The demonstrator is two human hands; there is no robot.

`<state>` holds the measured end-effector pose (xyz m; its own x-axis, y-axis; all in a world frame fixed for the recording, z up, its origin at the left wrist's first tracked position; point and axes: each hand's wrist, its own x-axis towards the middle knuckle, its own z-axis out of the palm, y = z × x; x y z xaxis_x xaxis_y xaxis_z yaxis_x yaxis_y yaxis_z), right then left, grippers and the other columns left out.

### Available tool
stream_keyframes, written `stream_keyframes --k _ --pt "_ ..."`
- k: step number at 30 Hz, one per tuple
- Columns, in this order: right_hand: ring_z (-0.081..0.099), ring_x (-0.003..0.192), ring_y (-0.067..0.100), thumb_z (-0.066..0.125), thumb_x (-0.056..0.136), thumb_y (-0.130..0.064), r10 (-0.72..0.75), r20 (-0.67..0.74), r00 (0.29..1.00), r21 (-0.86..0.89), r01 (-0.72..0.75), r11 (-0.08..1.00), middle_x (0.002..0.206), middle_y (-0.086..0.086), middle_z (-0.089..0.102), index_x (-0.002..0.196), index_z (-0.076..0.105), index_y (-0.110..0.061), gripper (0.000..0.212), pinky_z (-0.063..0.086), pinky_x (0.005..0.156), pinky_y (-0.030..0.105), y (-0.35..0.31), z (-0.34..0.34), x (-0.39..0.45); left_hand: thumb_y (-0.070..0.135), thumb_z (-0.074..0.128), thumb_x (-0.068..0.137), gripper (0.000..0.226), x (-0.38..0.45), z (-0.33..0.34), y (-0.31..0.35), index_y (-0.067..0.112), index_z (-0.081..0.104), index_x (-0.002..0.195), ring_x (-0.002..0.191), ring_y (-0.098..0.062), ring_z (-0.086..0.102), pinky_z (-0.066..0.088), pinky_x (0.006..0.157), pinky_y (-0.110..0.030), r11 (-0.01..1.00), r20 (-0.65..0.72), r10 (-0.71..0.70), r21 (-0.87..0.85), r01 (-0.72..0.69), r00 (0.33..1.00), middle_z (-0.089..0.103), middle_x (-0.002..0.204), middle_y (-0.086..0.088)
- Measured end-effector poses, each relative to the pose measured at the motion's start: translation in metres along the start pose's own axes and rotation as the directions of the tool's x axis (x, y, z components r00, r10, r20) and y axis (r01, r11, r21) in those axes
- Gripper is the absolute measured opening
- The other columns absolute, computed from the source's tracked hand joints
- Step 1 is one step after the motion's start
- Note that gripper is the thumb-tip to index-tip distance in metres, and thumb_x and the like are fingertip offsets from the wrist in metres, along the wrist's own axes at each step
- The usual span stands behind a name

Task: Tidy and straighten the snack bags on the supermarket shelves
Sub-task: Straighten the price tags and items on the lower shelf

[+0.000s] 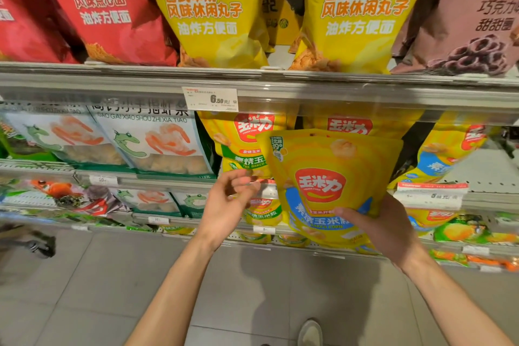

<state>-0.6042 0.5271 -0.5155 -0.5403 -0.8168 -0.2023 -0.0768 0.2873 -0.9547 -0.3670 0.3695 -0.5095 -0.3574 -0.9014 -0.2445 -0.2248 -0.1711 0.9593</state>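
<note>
Right hand (384,229): I grip the corn bag (328,177) low, so its face shows, just off the shelf (252,93) (blue-label slot, I judge).
Left hand (227,202): loosely curled, holding nothing, ready to steady.

Landmark: price tag (210,99) on the shelf rail.
Above it: noodle-snack bags (213,8).
Below left: prawn-cracker bags (151,143).
Below right: held corn bag (331,177), before shelved corn bags (247,137).
</note>
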Motion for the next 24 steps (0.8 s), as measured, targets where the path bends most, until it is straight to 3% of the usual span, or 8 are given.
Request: stream_keyframes --k 4,7,9,11,16,24 --pt "0.078 0.079 0.017 0.087 0.077 -0.011 -0.019 0.045 0.999 0.01 0.019 1.0 0.098 -0.01 0.08 0.115 0.068 -0.031 0.047 0.061 0.052 0.037 -0.008 0.003 -0.01 0.042 0.093 0.067 0.076 -0.022 0.024 -0.001 0.03 0.054 0.131 0.11 -0.002 0.065 0.051 0.096 -0.026 0.998 0.149 -0.009 0.065 -0.001 0.989 0.071 0.11 0.012" --pt "0.077 0.083 0.015 0.087 0.078 -0.009 -0.036 0.052 0.998 0.012 0.035 0.999 0.102 -0.006 0.08 0.116 0.069 -0.028 0.046 0.062 0.056 0.036 -0.01 0.001 -0.018 0.019 0.088 0.075 0.056 -0.035 0.042 0.011 0.022 0.06 0.122 0.097 0.007 0.068 0.055 0.081 -0.016 0.999 0.178 0.027 0.025 -0.032 0.984 0.076 0.1 0.02" --pt "0.075 0.087 0.005 0.087 0.077 -0.009 -0.067 0.053 0.996 -0.006 0.067 0.998 0.1 -0.014 0.079 0.117 0.068 -0.027 0.048 0.06 0.06 0.024 -0.012 -0.003 -0.025 0.008 0.084 0.079 0.043 -0.042 0.053 0.017 0.021 0.064 0.115 0.086 0.009 0.07 0.053 0.069 -0.009 0.999 0.214 0.047 -0.007 -0.046 0.976 0.076 0.09 0.025" --pt "0.075 0.089 0.003 0.088 0.076 -0.011 -0.085 0.063 0.994 -0.031 0.088 0.996 0.099 -0.019 0.078 0.115 0.067 -0.032 0.049 0.061 0.061 0.024 -0.013 -0.009 -0.029 0.005 0.083 0.079 0.034 -0.047 0.064 0.019 0.02 0.068 0.106 0.078 0.009 0.07 0.051 0.065 -0.007 0.998 0.227 0.065 -0.012 -0.064 0.972 0.075 0.082 0.026" --pt "0.076 0.095 0.013 0.089 0.077 -0.016 -0.095 0.071 0.993 -0.038 0.097 0.995 0.109 -0.008 0.078 0.121 0.067 -0.027 0.051 0.065 0.068 0.035 -0.005 -0.036 -0.031 0.006 0.083 0.08 0.028 -0.055 0.092 0.021 0.018 0.072 0.103 0.075 0.006 0.071 0.051 0.064 -0.008 0.997 0.202 0.074 -0.032 -0.069 0.977 0.076 0.081 0.023" --pt "0.076 0.095 0.013 0.09 0.077 -0.021 -0.052 0.054 0.997 -0.041 0.055 0.998 0.108 -0.01 0.078 0.123 0.065 -0.028 0.053 0.064 0.076 0.042 0.013 -0.12 -0.025 0.012 0.088 0.075 0.03 -0.065 0.175 0.036 0.021 0.074 0.1 0.081 0.003 0.073 0.053 0.067 -0.01 0.998 0.186 0.066 -0.017 -0.064 0.98 0.078 0.086 0.019"
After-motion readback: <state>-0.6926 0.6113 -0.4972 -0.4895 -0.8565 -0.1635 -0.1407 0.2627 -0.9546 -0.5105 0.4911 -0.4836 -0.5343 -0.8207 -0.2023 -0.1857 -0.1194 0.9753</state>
